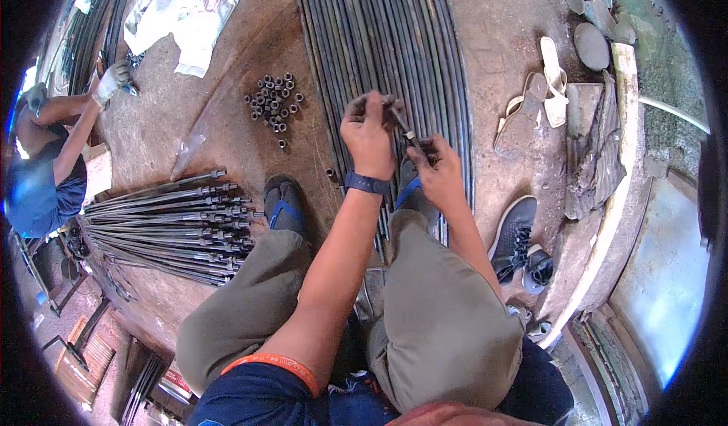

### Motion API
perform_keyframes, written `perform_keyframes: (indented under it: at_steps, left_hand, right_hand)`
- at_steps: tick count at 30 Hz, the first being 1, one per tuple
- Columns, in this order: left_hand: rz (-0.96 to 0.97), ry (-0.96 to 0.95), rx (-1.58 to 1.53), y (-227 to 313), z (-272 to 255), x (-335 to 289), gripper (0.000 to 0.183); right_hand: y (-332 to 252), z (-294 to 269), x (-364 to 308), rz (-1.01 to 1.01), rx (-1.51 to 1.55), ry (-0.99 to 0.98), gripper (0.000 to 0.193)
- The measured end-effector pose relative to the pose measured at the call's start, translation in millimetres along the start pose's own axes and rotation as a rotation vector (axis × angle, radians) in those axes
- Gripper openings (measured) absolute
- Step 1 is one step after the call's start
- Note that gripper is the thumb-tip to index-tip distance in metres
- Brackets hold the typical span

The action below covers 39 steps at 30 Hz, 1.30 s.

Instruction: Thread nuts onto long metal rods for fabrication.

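Both my hands are closed on one dark metal rod (403, 122), held over a bundle of long rods (383, 31). My left hand (370, 134), with a dark watch on its wrist, pinches the rod's upper part, and its fingertips are partly hidden. Lower and to the right, my right hand (436, 169) grips the same rod. A pale, shiny band shows on the rod between the hands. To the left of my left hand lies a pile of metal nuts (273, 101) on the brown floor, with one stray nut (330, 172) nearer my foot.
Rods with fittings on their ends (182, 225) lie fanned at left. Beyond them a co-worker's gloved hand (114, 81) is near more rods. A white sack (186, 20) lies at the far left. At right are sandals (554, 84), a dark shoe (516, 232) and wood pieces (591, 149).
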<state>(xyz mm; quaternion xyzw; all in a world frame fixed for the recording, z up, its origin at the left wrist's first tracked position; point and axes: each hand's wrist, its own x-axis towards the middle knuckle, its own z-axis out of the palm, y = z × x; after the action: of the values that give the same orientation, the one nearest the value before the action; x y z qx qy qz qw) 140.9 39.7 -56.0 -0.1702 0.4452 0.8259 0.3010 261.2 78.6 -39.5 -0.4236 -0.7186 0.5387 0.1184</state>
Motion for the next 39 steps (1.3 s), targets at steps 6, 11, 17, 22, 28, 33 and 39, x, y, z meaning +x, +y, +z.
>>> perform_keyframes:
  at_steps: [6,11,17,22,28,33,39]
  left_hand:
    - [-0.127,-0.042,0.201,9.0,-17.7,15.3,0.024]
    - [-0.299,-0.052,0.145,12.8,-8.8,12.4,0.018]
    - [-0.552,-0.287,-0.224,11.9,-25.4,21.0,0.019]
    - [-0.305,-0.137,0.078,11.3,-9.6,15.2,0.022]
    - [-0.335,-0.2,0.094,12.6,-13.1,15.1,0.035]
    - [-0.238,-0.219,0.066,-0.5,-4.0,7.0,0.034]
    - [-0.144,-0.208,0.1,-3.7,-1.0,1.6,0.029]
  right_hand:
    - [10.1,-0.8,2.1,0.032,0.046,-0.014,0.023]
    - [11.6,0.5,2.5,0.036,0.015,-0.012,0.024]
    - [5.5,1.4,2.0,0.061,0.037,-0.028,0.025]
    - [13.6,0.5,2.5,0.012,-0.016,-0.006,0.026]
    - [9.1,0.7,2.1,0.003,-0.062,-0.016,0.026]
    - [11.3,-0.9,3.3,0.017,0.021,-0.04,0.026]
    - [3.6,-1.7,3.9,0.038,0.007,-0.054,0.023]
